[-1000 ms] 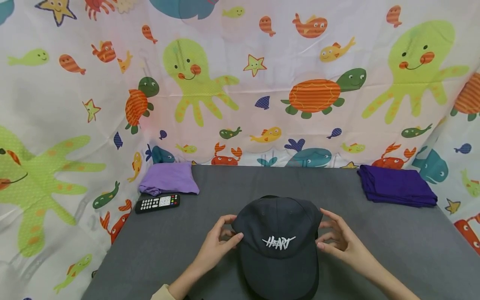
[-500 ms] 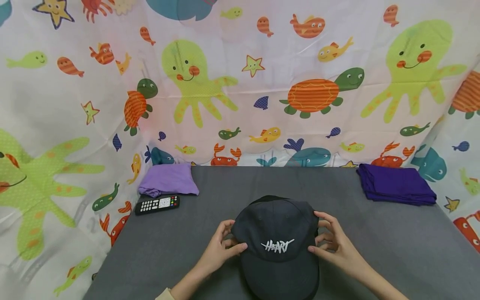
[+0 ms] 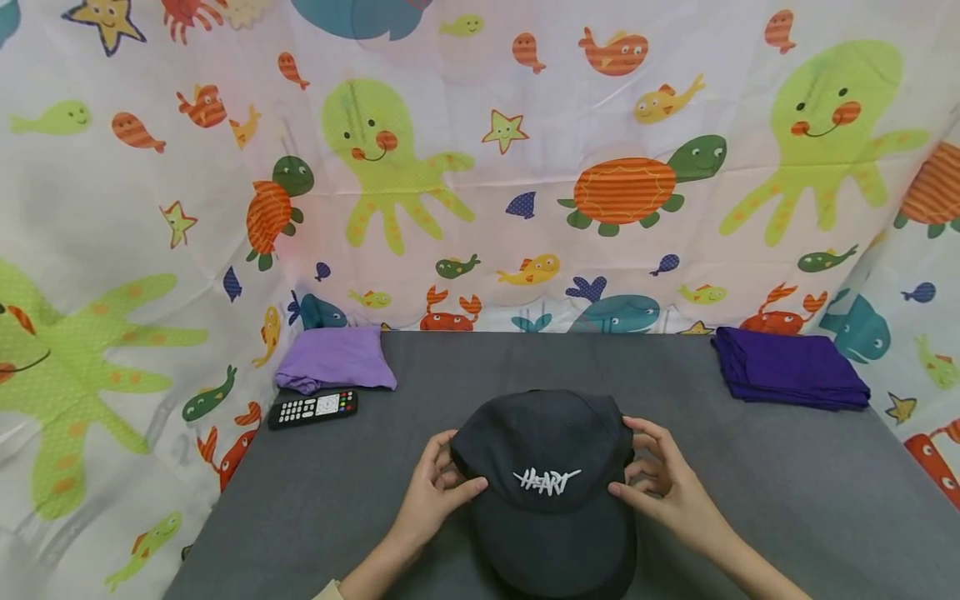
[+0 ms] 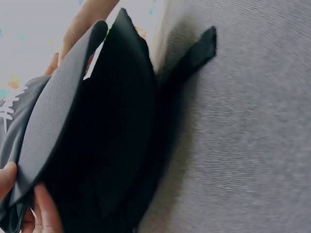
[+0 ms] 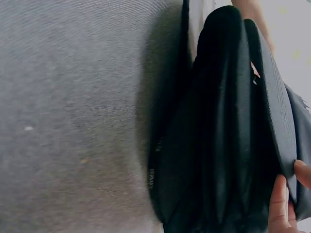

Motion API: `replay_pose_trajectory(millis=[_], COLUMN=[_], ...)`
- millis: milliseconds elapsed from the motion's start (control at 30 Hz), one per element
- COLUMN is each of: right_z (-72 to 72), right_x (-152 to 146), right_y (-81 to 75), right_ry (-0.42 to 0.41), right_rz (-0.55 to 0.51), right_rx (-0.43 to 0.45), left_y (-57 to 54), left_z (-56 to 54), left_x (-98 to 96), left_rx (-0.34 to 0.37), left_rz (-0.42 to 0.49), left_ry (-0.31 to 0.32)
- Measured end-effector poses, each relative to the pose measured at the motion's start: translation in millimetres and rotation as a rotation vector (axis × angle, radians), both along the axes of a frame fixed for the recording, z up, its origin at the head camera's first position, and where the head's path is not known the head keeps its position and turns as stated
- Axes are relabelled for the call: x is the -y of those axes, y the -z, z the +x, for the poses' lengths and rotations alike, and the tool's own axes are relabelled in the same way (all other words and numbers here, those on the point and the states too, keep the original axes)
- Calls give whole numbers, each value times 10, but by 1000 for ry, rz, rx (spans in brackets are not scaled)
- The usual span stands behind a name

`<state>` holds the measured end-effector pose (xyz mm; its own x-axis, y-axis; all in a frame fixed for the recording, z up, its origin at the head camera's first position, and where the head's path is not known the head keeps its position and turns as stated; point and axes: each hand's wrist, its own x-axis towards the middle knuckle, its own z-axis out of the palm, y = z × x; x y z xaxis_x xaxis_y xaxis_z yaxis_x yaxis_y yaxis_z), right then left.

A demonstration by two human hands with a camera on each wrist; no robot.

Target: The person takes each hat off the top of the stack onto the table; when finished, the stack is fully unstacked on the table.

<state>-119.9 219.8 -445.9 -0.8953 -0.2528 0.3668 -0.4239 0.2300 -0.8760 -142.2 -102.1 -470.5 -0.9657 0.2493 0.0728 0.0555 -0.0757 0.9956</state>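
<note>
A black baseball cap [image 3: 542, 437] with white "HEART" lettering is at the front middle of the table, brim toward me. My left hand [image 3: 429, 493] pinches its left side, thumb on the front near where crown meets brim. On the opposite side my right hand [image 3: 670, 490] grips it the same way, thumb in front and fingers behind. From the left wrist, the cap's brim [image 4: 56, 116] appears raised over another dark brim-shaped piece [image 4: 124, 97], and a black strap-like end [image 4: 201, 48] lies by the table. Similar dark layers [image 5: 221, 111] show beneath the cap in the right wrist view.
A black remote control [image 3: 313, 409] lies at the left of the grey table [image 3: 450, 367], in front of a folded lilac cloth [image 3: 337, 358]. At the back right lies a folded dark purple cloth [image 3: 791, 367]. A curtain [image 3: 487, 192] printed with sea animals surrounds the table.
The cap has shifted slightly left and its crown now covers the dark rim seen behind it. My right hand has moved left with it, its thumb further onto the front.
</note>
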Motion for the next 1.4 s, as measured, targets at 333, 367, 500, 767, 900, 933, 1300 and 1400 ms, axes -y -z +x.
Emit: replay_pose_trajectory(millis=[333,367,500,767,900,933,1300,1400], right_z=[-76,-86,-132,-252,-285,-295,-473,-513], right_x=[115,132,211,394,486,507,688,749], right_y=[-215,-239,-320,-466,-559,-581,-773,-834], right_ry=[-107,-106,-108,-173,-196,-199,-207,-192], right_rz=[-132,-137,-148,-134,-123,-119,-114,-121], right_rx=[73,76,89,95,118,125,161,167], left_y=[-207,-232,-326,-531,-614,-633,-814,-867], left_z=[-58,-69,-106,-169,-184,-187,-232,-262], left_x=[67,76,131,330,429,450,609,647], left_rx=[-45,-43,-42,-107,-146,-151,-184,-171], left_rz=[104,105,116,123,125,130,174,182], left_ry=[-31,-42,-68,-84,-91,-96,-115,-139])
